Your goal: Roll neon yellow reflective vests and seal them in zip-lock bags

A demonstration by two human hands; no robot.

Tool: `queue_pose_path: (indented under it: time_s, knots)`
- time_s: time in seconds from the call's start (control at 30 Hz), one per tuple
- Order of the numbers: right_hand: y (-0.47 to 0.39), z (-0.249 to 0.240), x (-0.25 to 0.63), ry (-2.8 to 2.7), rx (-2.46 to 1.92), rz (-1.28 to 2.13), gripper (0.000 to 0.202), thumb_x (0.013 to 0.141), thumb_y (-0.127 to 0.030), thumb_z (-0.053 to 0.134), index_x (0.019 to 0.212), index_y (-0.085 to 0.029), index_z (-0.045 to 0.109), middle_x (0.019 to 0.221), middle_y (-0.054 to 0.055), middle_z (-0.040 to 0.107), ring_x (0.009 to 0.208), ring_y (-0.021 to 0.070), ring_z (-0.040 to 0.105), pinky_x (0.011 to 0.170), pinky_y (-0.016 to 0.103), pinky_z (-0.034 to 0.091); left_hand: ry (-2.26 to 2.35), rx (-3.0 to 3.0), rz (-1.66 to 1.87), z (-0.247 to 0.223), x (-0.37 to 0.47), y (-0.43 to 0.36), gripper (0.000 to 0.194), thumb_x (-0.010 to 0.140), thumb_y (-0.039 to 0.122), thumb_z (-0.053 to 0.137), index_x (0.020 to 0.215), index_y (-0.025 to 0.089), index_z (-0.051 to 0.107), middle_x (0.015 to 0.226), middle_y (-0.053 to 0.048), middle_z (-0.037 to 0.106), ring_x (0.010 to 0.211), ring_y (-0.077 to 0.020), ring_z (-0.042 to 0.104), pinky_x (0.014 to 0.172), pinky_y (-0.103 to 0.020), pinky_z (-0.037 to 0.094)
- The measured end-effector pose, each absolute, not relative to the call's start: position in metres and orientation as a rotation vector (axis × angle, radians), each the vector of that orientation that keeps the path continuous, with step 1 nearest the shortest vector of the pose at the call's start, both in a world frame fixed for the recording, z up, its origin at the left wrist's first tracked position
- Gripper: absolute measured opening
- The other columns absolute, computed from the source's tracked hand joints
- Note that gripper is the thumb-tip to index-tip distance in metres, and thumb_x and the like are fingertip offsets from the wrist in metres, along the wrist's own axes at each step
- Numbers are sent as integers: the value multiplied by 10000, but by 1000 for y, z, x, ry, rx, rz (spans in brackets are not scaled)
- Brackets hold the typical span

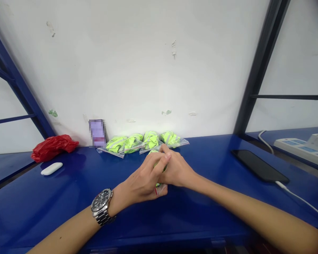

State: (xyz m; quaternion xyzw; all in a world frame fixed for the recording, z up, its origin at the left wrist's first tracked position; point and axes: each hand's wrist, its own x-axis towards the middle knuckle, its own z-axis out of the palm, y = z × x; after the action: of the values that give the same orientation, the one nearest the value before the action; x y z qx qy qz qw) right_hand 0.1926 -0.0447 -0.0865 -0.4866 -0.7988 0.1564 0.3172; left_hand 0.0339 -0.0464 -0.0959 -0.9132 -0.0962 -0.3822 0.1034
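Observation:
Both my hands press together around a small clear zip bag (pixel 160 189) with neon-yellow fabric inside, probably a folded reflective vest. My left hand (pixel 147 176), with a metal watch on its wrist, wraps it from the left and below. From the right, my right hand (pixel 176 168) closes over it, its fingers largely hidden. Only bits of yellow and a plastic corner with a red mark show between the hands. Just behind them, several similar bags of neon-yellow fabric with grey reflective strips (pixel 151 139) lie in a row against the wall.
On the blue table (pixel 201 215), a red plastic bag (pixel 54 147) and a white earbud case (pixel 52 168) lie left. A phone (pixel 97 133) leans on the wall. At right are a black phone (pixel 259 165) with a white cable and a power strip (pixel 302 150). Metal posts flank the table.

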Motion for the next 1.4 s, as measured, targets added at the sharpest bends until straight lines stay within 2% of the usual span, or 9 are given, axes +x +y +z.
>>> queue_pose_path:
  time_s: [0.13, 0.23, 0.4, 0.5, 0.6, 0.77, 0.97, 1.17, 1.4]
  knots:
    - [-47, -74, 204, -2118, -1179, 407, 515, 627, -424, 731, 1035, -197, 513, 880, 52, 632, 738, 207, 583, 582, 283, 373, -429, -2575, -1057, -80, 25, -47, 871, 750, 271, 677, 1451, 136, 177, 1299, -217, 358, 1241, -347, 382, 962, -556, 444]
    - [-47, -59, 217, -2096, -1137, 462, 474, 699, -527, 682, 1015, -191, 572, 879, 60, 658, 719, 199, 600, 587, 280, 392, -490, -2499, -1039, -65, 10, -46, 608, 757, 303, 724, 1275, 208, 420, 1304, -178, 317, 1227, -341, 393, 939, -517, 468]
    - [-48, -41, 228, -2136, -1263, 560, 379, 857, -537, 489, 832, -178, 609, 637, 30, 635, 504, 151, 566, 512, 264, 371, -555, -2526, -1055, -47, -11, -41, 249, 819, 236, 681, 1020, 212, 537, 1211, -105, 343, 1034, -219, 508, 857, -407, 514]
    - [-49, -38, 229, -2060, -1320, 278, 252, 869, -408, 500, 983, -192, 566, 663, 17, 644, 519, 154, 554, 511, 260, 356, -692, -2684, -1003, -35, -15, -40, 153, 853, 238, 642, 954, 184, 541, 1158, -80, 365, 882, -144, 548, 807, -353, 518]
    - [-49, -36, 231, -2085, -1210, 10, 321, 881, -267, 469, 1198, -218, 449, 863, 48, 661, 620, 167, 574, 538, 264, 375, -831, -2797, -925, -20, -18, -37, 142, 847, 261, 645, 866, 176, 533, 1080, -49, 411, 819, -122, 540, 759, -312, 506]
    - [-42, -21, 232, -2450, -836, -264, 328, 908, -132, 382, 1142, -272, 563, 1270, 121, 469, 1037, 243, 533, 708, 324, 454, -931, -2902, -756, 1, -19, -24, 171, 829, 262, 653, 792, 175, 510, 935, -15, 478, 784, -126, 508, 690, -269, 468]
    - [-30, -3, 222, -2586, -667, 64, 343, 932, -438, 474, 1243, -313, 550, 1336, 96, 423, 1336, 295, 274, 1040, 520, 306, -851, -2912, -860, 7, -16, -14, 101, 802, 179, 659, 777, 158, 564, 954, -21, 509, 784, -117, 542, 688, -265, 472]
    - [-19, -4, 214, -2650, -611, 200, 559, 798, -527, 637, 1307, -338, 504, 1213, 94, 451, 1197, 281, 420, 950, 454, 398, -861, -2934, -1008, 6, -22, -11, 154, 735, 172, 730, 727, 146, 579, 961, -11, 491, 711, -83, 581, 640, -238, 524]
    - [-14, -4, 191, -2781, -936, -143, 437, 673, -542, 677, 938, -197, 641, 1037, 114, 464, 959, 299, 460, 686, 390, 454, -782, -2850, -1098, 4, -16, -16, 148, 718, 129, 741, 703, 139, 594, 927, -9, 481, 706, -80, 560, 617, -224, 509]
